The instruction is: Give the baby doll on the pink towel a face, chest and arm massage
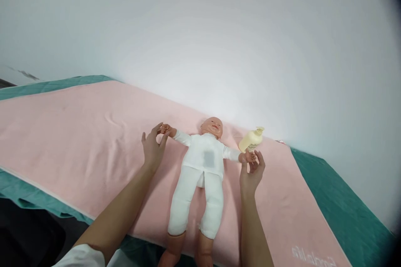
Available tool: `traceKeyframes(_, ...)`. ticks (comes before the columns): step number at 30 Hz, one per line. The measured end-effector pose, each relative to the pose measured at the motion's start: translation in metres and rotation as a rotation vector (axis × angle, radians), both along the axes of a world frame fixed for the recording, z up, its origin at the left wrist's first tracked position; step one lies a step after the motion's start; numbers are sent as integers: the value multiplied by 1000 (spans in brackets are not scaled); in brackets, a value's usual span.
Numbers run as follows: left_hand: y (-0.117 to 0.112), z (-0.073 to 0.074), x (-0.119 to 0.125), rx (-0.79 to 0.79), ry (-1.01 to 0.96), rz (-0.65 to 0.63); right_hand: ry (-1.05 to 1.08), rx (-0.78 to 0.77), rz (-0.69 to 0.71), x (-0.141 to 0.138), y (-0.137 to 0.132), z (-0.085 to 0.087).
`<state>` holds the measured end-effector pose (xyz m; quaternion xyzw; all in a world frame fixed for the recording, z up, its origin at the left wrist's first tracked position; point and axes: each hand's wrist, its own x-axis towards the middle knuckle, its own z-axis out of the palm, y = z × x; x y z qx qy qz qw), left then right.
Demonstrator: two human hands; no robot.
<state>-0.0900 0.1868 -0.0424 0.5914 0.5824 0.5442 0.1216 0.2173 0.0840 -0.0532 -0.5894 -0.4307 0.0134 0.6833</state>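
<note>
A baby doll (202,167) in white clothes lies on its back on a pink towel (78,142), arms spread out to both sides. My left hand (153,147) pinches the doll's hand on the left side. My right hand (251,171) holds the doll's other hand with the fingers closed round it. A cream pump bottle (251,139) lies on the towel just beyond my right hand, near the doll's head.
The pink towel covers a teal sheet (338,200) on a bed that runs along a white wall (219,29). The bed's near edge drops off at the lower left into dark floor (25,233).
</note>
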Motion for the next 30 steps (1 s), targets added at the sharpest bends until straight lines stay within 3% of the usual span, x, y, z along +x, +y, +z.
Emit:
traceKeyframes(4, -16, -3, 20, 266, -4, -108, -280, 107, 71, -10, 2, -11)
traceKeyframes(9, -21, -6, 31, 427, 55, -338, -656, 196, 219, -19, 2, -12)
traceKeyframes(18, -13, -8, 28, 540, 294, -762, -820, 79, 470, -27, -1, -4)
traceKeyframes(30, -11, -9, 29, 491, 370, -835, -796, 41, 551, -30, -1, 1)
